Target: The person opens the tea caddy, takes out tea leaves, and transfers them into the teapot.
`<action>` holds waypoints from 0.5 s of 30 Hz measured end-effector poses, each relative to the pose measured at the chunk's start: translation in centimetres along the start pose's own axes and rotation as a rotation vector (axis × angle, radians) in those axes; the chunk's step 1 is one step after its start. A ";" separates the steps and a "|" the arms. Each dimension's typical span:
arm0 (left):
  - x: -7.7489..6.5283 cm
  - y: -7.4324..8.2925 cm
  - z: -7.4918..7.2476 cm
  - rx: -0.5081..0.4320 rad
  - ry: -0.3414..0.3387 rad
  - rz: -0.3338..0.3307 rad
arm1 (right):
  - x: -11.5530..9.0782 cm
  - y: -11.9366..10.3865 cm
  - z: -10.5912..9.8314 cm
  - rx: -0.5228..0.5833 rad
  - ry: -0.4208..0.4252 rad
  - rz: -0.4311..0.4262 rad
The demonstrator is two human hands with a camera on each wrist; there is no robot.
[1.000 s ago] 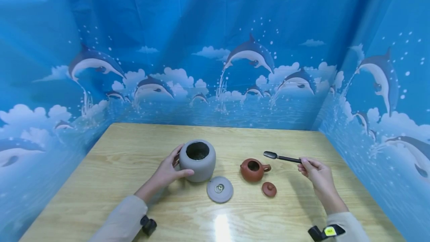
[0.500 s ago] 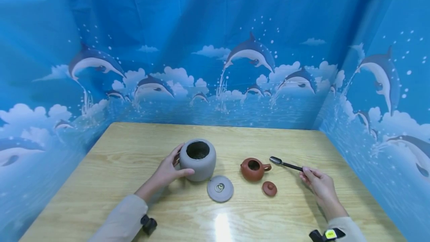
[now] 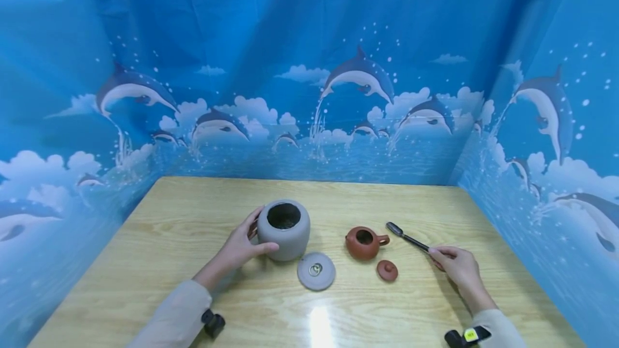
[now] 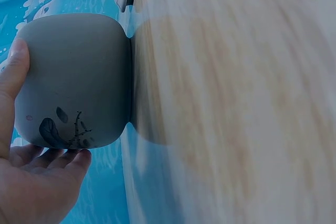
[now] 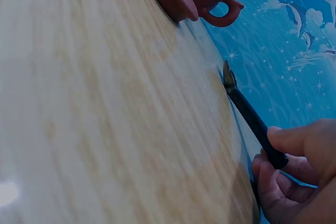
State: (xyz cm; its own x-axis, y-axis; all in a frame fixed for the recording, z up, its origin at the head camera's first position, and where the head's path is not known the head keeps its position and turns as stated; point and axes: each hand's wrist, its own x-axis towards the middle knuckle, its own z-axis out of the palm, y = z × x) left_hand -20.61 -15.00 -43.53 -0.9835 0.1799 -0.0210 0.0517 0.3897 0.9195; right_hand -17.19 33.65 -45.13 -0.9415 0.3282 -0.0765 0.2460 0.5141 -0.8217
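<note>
In the head view, a round grey jar [image 3: 285, 238] stands lidless, its dark mouth facing up. My left hand [image 3: 239, 248] holds it from the left, thumb on the near side and fingers behind. A small leaf-and-branch design marks the jar's wall [image 4: 79, 77] in the left wrist view. To the right, my right hand [image 3: 459, 270] pinches the end of a slim black scoop [image 3: 412, 240] between thumb and fingers. The scoop's tip points away to the left, low over the table, behind a reddish-brown teapot [image 3: 360, 250] whose top is uncovered.
A grey jar lid [image 3: 316, 281] with a metal ring lies just in front of the jar. The teapot's knobbed lid [image 3: 387, 272] sits before the teapot, to its right. Blue dolphin-print sheeting [image 3: 290, 95] walls off the back and sides of the wooden table [image 3: 203, 197].
My right hand has lowered the scoop toward the tabletop, and the handle now slants more steeply. My left hand and the jar have stayed put.
</note>
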 end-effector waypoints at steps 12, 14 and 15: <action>0.1 -0.2 -0.1 0.006 -0.002 0.018 | 0.1 0.1 0.1 -0.302 0.066 -0.130; 0.0 -0.2 -0.1 0.005 -0.002 0.020 | 0.1 0.2 0.1 -0.319 0.079 -0.147; 0.0 -0.2 -0.1 0.005 -0.003 0.021 | 0.1 0.2 0.1 -0.325 0.083 -0.153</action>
State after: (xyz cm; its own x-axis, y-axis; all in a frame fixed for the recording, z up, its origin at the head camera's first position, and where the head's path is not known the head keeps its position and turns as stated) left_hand -20.67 -15.14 -43.67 -0.9817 0.1906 -0.0025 0.0734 0.3903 0.9178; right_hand -17.26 33.73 -45.40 -0.9545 0.2843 0.0902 0.1767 0.7827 -0.5968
